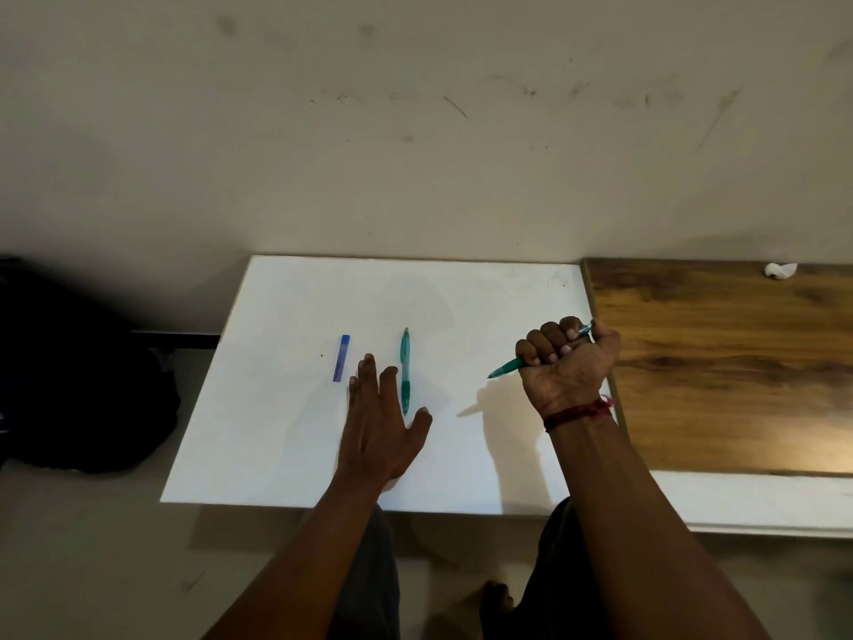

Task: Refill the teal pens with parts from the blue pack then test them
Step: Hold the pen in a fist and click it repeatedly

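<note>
The right grip [565,358] is closed in a fist round one teal pen [505,366], with the fingers wrapped over the barrel. The pen's tip pokes out to the left of the fist and slants down toward the white counter [286,431]. Its other end shows just past the knuckles on the far right. A full-fist hold like this suits bracing the barrel for twisting or pulling apart rather than writing, so the step in hand is probably opening this pen. Nothing shows it unscrewed yet. The left grip [378,422] is open and holds nothing, palm down on the counter with its fingers straight. It probably steadies the person or waits to take the pen's front end. The second teal pen [405,369] lies flat and whole in the gap between the left grip's forefinger and thumb, tip toward the person; whether it touches either cannot be told. Just left of the left grip's fingertips lies the blue pack [341,358], a slim strip flat on the counter and within easy reach. Whether the pack is opened, or what it holds, cannot be told, and nothing lies loose beside it. Right of the right grip begins a wooden surface [738,362], with a crumpled white scrap [780,269] at its far edge.
</note>
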